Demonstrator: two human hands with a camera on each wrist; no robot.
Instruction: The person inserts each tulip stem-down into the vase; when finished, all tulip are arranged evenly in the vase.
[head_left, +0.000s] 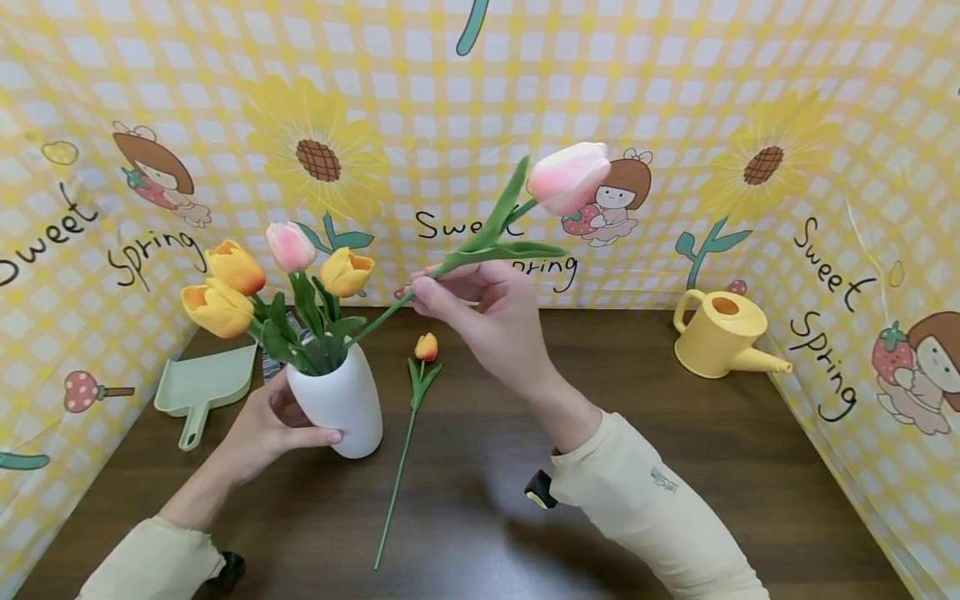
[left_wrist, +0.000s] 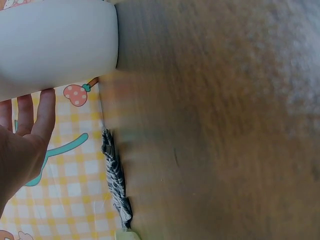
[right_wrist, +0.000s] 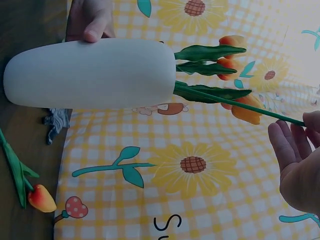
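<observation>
My right hand (head_left: pixel 491 321) pinches the green stem of a pink tulip (head_left: pixel 570 179) between thumb and fingers. The stem slants down to the left, its lower end inside the mouth of a white vase (head_left: pixel 341 408). Around the vase's left side, my left hand (head_left: pixel 262 429) grips with the thumb across the front. Yellow and orange tulips (head_left: pixel 217 308) and another pink tulip (head_left: pixel 291 246) stand in the vase. On the table, right of the vase, lies a single orange tulip (head_left: pixel 426 347) with a long stem. In the right wrist view the pinched stem (right_wrist: pixel 240 104) enters the vase opening.
A pale green dustpan (head_left: pixel 206 379) lies at the left, beside a grey crumpled cloth-like thing (left_wrist: pixel 115 180) behind the vase. At the back right stands a yellow watering can (head_left: pixel 720 333). Checked, printed cloth (head_left: pixel 435 108) walls in the dark wooden table (head_left: pixel 465 467).
</observation>
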